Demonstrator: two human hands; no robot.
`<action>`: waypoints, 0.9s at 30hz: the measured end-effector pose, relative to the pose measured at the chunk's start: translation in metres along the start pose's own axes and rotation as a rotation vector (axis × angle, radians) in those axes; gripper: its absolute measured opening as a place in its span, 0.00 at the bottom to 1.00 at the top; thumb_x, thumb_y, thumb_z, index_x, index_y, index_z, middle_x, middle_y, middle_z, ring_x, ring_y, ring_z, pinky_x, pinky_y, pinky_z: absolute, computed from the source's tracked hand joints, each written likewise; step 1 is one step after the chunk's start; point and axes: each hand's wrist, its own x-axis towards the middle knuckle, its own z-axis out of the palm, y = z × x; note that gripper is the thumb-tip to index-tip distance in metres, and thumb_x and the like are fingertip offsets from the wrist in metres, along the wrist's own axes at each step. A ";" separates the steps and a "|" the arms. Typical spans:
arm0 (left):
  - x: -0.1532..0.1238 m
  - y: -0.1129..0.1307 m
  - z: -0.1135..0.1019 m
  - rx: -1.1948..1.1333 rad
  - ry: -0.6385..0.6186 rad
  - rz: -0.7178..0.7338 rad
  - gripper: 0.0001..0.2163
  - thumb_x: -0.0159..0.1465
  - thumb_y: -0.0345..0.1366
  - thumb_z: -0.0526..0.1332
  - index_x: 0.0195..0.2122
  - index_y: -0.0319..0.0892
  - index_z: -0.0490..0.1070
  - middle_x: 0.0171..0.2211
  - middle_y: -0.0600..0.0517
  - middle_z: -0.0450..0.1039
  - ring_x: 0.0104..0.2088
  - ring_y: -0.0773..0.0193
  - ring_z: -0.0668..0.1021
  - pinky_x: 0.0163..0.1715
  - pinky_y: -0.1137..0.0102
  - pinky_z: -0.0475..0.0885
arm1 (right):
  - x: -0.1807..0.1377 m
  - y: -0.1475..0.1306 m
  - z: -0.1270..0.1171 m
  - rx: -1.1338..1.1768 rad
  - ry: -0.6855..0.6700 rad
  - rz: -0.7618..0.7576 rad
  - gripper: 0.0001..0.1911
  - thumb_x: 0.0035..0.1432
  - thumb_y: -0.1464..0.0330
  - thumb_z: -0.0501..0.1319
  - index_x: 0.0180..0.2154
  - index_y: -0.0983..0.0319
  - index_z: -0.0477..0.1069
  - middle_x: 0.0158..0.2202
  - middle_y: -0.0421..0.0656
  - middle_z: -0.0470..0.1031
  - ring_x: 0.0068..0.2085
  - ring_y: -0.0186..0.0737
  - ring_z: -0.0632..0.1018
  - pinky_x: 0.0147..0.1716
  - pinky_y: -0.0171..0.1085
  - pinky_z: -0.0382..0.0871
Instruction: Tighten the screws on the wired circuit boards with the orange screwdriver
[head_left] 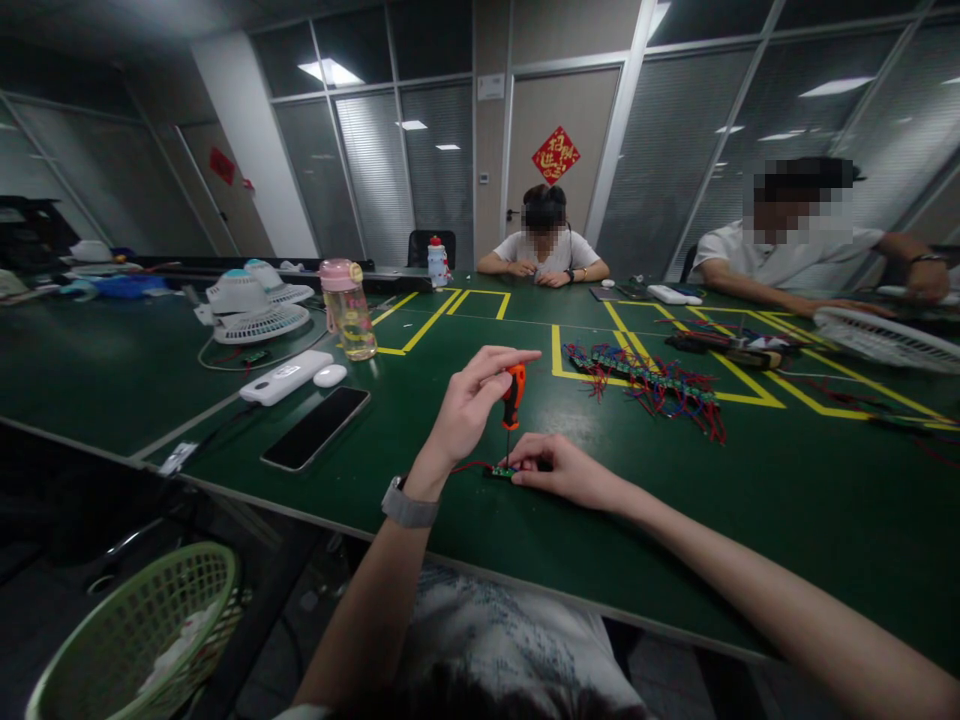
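Observation:
An orange and black screwdriver (514, 398) stands upright, its thin shaft pointing down onto a small green circuit board (498, 471). My left hand (469, 405) is around the top of the handle, thumb against it and the index finger stretched over its end. Low on the table, my right hand (559, 470) pinches the right end of the board between finger and thumb. A red wire runs out from the board's left side, partly behind my left wrist. Where exactly the screwdriver's tip meets the board is too small to make out.
A row of wired circuit boards (645, 380) lies ahead on the right. To the left are a phone (316, 428), a white power strip (288, 378), a bottle (349, 310) and white fans (259, 300). Two people sit across the table (420, 420). A green basket (142, 630) stands below.

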 end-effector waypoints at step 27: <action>-0.002 0.000 0.006 -0.115 -0.060 -0.018 0.15 0.68 0.37 0.52 0.52 0.47 0.72 0.54 0.46 0.66 0.50 0.60 0.73 0.47 0.67 0.71 | 0.001 0.001 0.000 0.000 0.001 -0.004 0.10 0.54 0.65 0.64 0.37 0.64 0.77 0.33 0.43 0.73 0.30 0.34 0.71 0.31 0.35 0.67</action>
